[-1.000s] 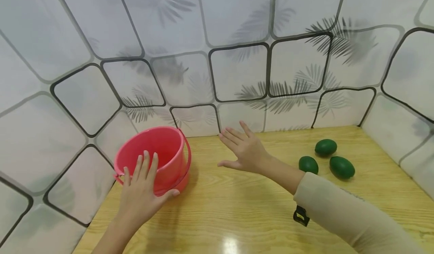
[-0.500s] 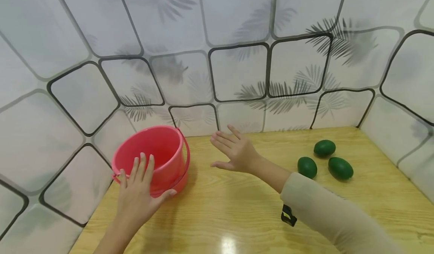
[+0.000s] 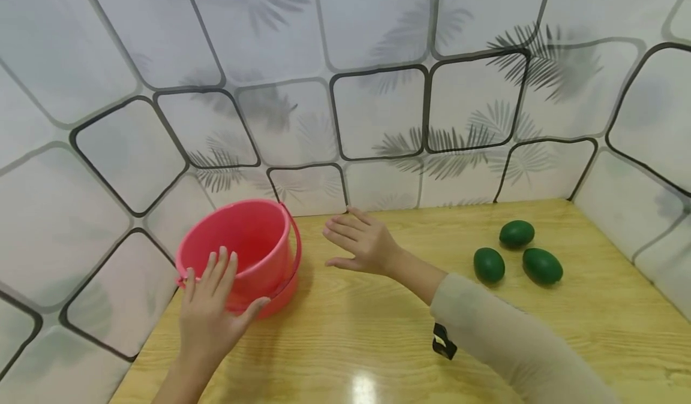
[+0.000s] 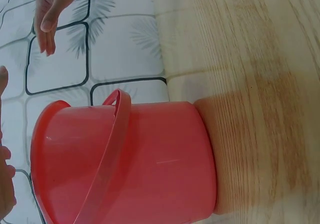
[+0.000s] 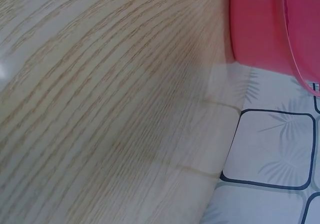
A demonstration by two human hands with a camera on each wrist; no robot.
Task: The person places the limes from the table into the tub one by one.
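A pink-red bucket [image 3: 270,272] with its handle hanging down the side stands at the left of the table, its mouth facing up. In the head view my left hand [image 3: 207,323] overlaps the near side of the bucket, fingers straight and spread, holding nothing. To the right of the bucket my right hand [image 3: 367,245] hovers with straight fingers pointing towards it, a gap between them. The left wrist view shows the bucket's outer wall [image 4: 165,159], with the right hand [image 4: 55,8] beyond. Only part of the bucket [image 5: 260,28] appears in the right wrist view.
Several dark green oval fruits, among them one nearer the arm [image 3: 489,265], lie at the right of the wood-grain table [image 3: 335,344]. Patterned cloth walls [image 3: 378,116] enclose the back and sides. A black strapped device [image 3: 444,341] hangs under the right forearm.
My right hand has moved left, closer to the bucket. The left hand has shifted slightly left and down. The bucket and green fruits keep their places on the table.
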